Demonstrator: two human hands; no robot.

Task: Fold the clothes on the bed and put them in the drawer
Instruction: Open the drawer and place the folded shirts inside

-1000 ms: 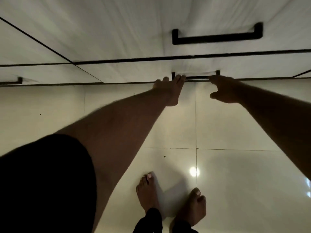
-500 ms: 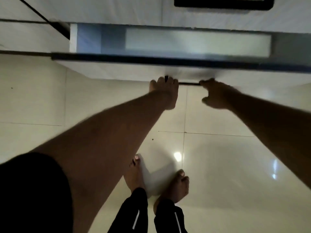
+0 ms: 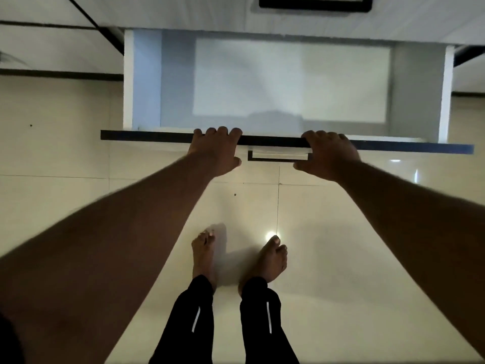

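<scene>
- The drawer (image 3: 286,82) stands pulled out across the upper half of the frame, its pale inside visible with white side walls at left and right.
- The drawer's dark front edge (image 3: 393,146) runs as a band across the middle of the frame, tilting slightly down toward the right.
- The left hand (image 3: 215,151) sits just left of centre, fingers curled over that front edge, thumb below it, gripping the panel.
- The right hand (image 3: 329,153) sits right of centre, fingers likewise hooked over the same edge, thumb pointing inward beneath.
- Between the two hands, just under the edge, hangs the drawer's black bar handle (image 3: 278,156); the right thumb lies beside its right end.
- A second black handle (image 3: 315,3) shows on the cabinet front at the top of the frame.
- No clothes appear in this view; the bed lies outside it.
- Bare feet (image 3: 270,258) and black trousers (image 3: 194,321) with thin pale stripes stand on the glossy cream tiled floor (image 3: 367,258) at lower centre.
</scene>
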